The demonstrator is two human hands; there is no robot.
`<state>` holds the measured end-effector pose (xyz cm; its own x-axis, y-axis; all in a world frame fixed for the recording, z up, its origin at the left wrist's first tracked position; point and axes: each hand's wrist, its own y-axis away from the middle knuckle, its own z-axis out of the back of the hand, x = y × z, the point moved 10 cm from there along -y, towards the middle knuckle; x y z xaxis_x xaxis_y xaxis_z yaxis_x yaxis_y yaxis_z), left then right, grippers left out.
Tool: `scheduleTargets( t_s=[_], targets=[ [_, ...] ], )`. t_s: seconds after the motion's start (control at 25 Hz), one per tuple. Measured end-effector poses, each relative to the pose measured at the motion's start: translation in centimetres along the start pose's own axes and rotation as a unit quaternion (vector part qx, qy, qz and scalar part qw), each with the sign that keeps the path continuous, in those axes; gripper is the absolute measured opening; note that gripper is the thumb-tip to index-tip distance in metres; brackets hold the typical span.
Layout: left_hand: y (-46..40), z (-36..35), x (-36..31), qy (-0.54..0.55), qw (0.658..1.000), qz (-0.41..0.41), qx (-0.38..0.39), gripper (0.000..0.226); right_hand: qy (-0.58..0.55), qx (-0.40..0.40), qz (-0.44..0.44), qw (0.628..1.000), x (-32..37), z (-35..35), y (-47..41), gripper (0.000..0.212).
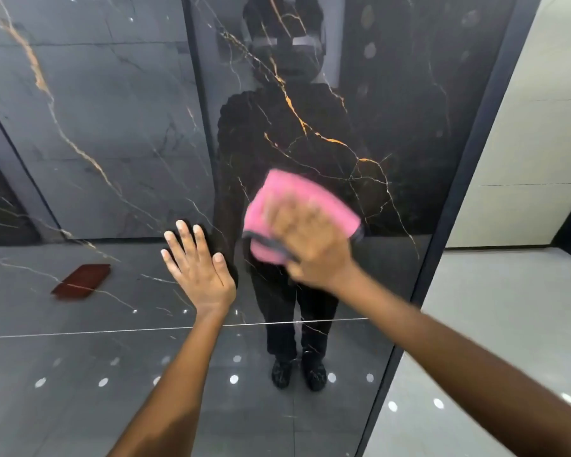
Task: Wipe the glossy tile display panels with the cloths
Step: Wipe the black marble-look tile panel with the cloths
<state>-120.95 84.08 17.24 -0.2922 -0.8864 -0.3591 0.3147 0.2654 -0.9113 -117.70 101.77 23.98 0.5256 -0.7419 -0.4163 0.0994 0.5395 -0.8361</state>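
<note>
So the big dark panel (327, 103) fills most of the view, black glossy stone look with gold and white veins running across it, and everything else I'll place off that.

The right hand (314, 245) is flat on a pink cloth (297, 212), pressing it against the panel roughly at its middle. The hand is blurred, so I cannot tell for sure whether the fingers are curled into the cloth or just spread over it; it looks like they're laid over it. The cloth is folded, has a dark grey edge along its lower side, and sticks out above and to the left of the hand.

The left hand (198, 262) is just left of the cloth, palm flat on the panel, fingers straight and spread a bit, holding nothing. The 2 hands are near each other but not touching.

The panel is shiny enough that you get a dark reflection of the person (277, 179) standing in front of it, from the top of the panel down to the shoes near the bottom. There's also a reddish brown flat thing (83, 279) showing in the lower left part of the panel, looks like a reflection too. A dark frame (455, 206) runs down the panel's right edge, and past that is a pale wall (541, 143) and light grey floor (495, 324).
</note>
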Motion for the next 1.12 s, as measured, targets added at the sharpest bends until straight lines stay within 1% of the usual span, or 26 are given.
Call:
scheduleTargets(
  t_s=[0.04, 0.08, 0.12, 0.16, 0.2, 0.24, 0.28, 0.32, 0.36, 0.4, 0.44, 0.48, 0.52, 0.56, 0.6, 0.64, 0.68, 0.72, 0.76, 0.8, 0.84, 0.88, 0.96, 1.0, 1.08, 1.12],
  targets=[
    [-0.1, -0.1, 0.0, 0.003, 1.0, 0.006, 0.006, 0.054, 0.006, 0.101, 0.101, 0.99, 4.8, -3.6, 4.6, 0.06],
    [-0.3, -0.2, 0.0, 0.003, 1.0, 0.007, 0.009, 0.053, 0.008, 0.196, 0.21, 0.958, 8.5, -6.0, 10.2, 0.058],
    [-0.3, -0.1, -0.1, 0.003, 1.0, 0.005, 0.011, 0.053, 0.021, 0.274, 0.284, 0.919, 9.9, -6.9, 14.9, 0.056],
    [-0.2, 0.0, -0.1, 0.004, 1.0, 0.005, 0.012, 0.053, 0.02, 0.3, 0.319, 0.899, 9.3, -6.5, 17.8, 0.058],
    [0.0, 0.1, -0.2, 0.004, 1.0, 0.006, 0.01, 0.054, -0.001, 0.291, 0.31, 0.905, 7.3, -5.2, 18.2, 0.069],
    [0.0, 0.1, -0.2, 0.001, 1.0, 0.006, 0.007, 0.054, -0.015, 0.26, 0.262, 0.929, 4.2, -3.5, 17.0, 0.08],
    [0.0, -0.1, -0.2, -0.003, 1.0, 0.011, 0.012, 0.054, -0.011, 0.214, 0.185, 0.959, 0.0, -1.1, 14.6, 0.084],
    [0.0, -0.2, -0.2, -0.006, 1.0, 0.013, 0.015, 0.053, -0.008, 0.158, 0.084, 0.984, -4.3, 1.3, 12.6, 0.083],
    [-0.3, 0.0, -0.5, -0.008, 1.0, 0.005, 0.013, 0.053, 0.002, 0.1, -0.032, 0.995, -8.3, 3.7, 11.1, 0.082],
    [-0.3, 0.2, -0.7, -0.003, 1.0, -0.001, 0.013, 0.052, 0.011, 0.058, -0.136, 0.989, -10.9, 5.2, 11.1, 0.081],
    [-0.2, 0.3, -0.7, 0.008, 1.0, 0.0, 0.015, 0.052, 0.025, 0.032, -0.224, 0.974, -11.8, 5.7, 12.5, 0.084],
    [0.2, 0.5, -0.1, 0.018, 1.0, 0.012, 0.011, 0.051, 0.026, 0.024, -0.3, 0.953, -11.1, 5.3, 14.6, 0.09],
    [0.7, 0.9, 0.9, 0.026, 0.999, 0.043, -0.002, 0.051, 0.014, 0.034, -0.357, 0.933, -8.8, 4.1, 17.3, 0.095],
    [1.4, 1.4, 2.3, 0.028, 0.996, 0.085, -0.019, 0.053, 0.006, 0.064, -0.398, 0.915, -6.0, 2.2, 19.3, 0.096],
    [2.2, 1.6, 3.5, 0.022, 0.992, 0.12, -0.03, 0.055, 0.006, 0.091, -0.411, 0.907, -3.1, -0.1, 20.0, 0.092],
    [2.9, 1.4, 4.2, 0.009, 0.991, 0.132, -0.027, 0.058, 0.007, 0.108, -0.388, 0.915, -0.1, -2.5, 19.1, 0.087],
    [3.3, 1.1, 4.6, -0.002, 0.992, 0.125, -0.018, 0.059, 0.009, 0.122, -0.335, 0.934, 2.9, -4.6, 16.7, 0.087],
    [3.4, 0.8, 4.6, -0.011, 0.994, 0.107, -0.015, 0.059, 0.014, 0.138, -0.24, 0.961, 5.9, -6.1, 13.4, 0.091],
    [3.3, 0.6, 4.5, -0.021, 0.995, 0.094, -0.02, 0.06, 0.018, 0.157, -0.137, 0.978, 7.4, -6.7, 10.8, 0.095],
    [3.2, 0.4, 4.6, -0.027, 0.995, 0.089, -0.03, 0.059, 0.022, 0.158, -0.068, 0.985, 7.2, -6.7, 10.2, 0.096],
    [3.3, 0.3, 4.7, -0.026, 0.995, 0.087, -0.036, 0.059, 0.02, 0.138, -0.049, 0.989, 5.7, -5.7, 11.3, 0.097],
    [3.5, 0.3, 5.0, -0.023, 0.995, 0.088, -0.037, 0.059, 0.014, 0.128, -0.07, 0.989, 3.0, -4.4, 13.4, 0.099],
    [3.8, 0.7, 4.7, -0.034, 0.995, 0.08, -0.041, 0.06, 0.042, 0.085, -0.19, 0.977, -3.7, 0.0, 18.7, 0.101],
    [3.8, 0.7, 4.8, -0.034, 0.995, 0.083, -0.037, 0.06, 0.034, 0.087, -0.266, 0.959, -5.7, 0.9, 20.8, 0.101],
    [3.5, 0.7, 4.6, -0.016, 0.995, 0.091, -0.036, 0.06, -0.007, 0.087, -0.421, 0.903, -5.4, -0.3, 22.5, 0.1],
    [3.4, 0.8, 4.7, -0.012, 0.995, 0.099, -0.03, 0.06, -0.028, 0.095, -0.448, 0.888, -2.8, -2.2, 22.0, 0.094]
  ],
)
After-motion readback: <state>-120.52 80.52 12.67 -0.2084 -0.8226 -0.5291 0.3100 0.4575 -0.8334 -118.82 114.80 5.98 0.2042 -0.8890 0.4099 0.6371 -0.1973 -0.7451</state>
